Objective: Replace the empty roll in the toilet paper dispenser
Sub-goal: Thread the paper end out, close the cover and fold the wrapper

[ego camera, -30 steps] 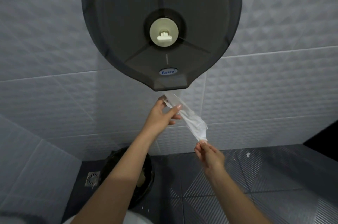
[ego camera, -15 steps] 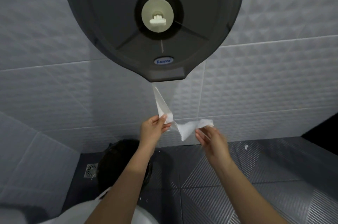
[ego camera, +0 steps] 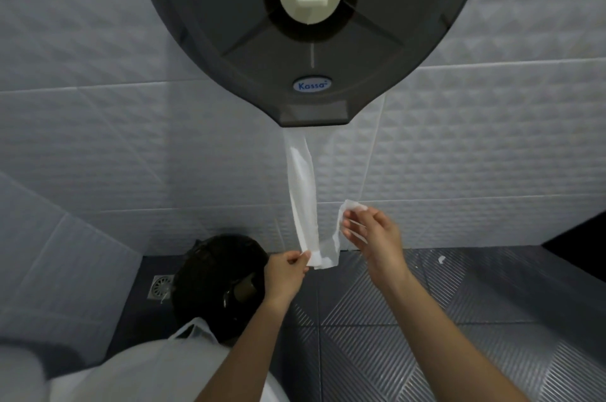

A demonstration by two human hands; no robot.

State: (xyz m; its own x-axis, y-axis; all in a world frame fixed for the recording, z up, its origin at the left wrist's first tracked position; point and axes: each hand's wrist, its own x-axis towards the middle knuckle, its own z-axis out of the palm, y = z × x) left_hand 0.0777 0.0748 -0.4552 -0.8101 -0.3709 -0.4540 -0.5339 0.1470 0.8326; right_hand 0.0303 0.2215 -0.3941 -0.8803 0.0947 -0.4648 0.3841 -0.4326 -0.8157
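White paper strip [ego camera: 303, 195] hangs at 6 o'clock below the closed grey dispenser [ego camera: 229, 41]. Left hand [ego camera: 284, 275] pinches its folded bottom; right hand [ego camera: 373, 237] pinches the loose end at 3 o'clock. Tearing cleanly probably needs a steady, gentle pull.

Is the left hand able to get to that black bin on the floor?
Probably yes. The left hand hovers right beside the black bin, and nothing stands between them. But its fingers pinch the paper strip hanging from the dispenser, so it would have to let go first.
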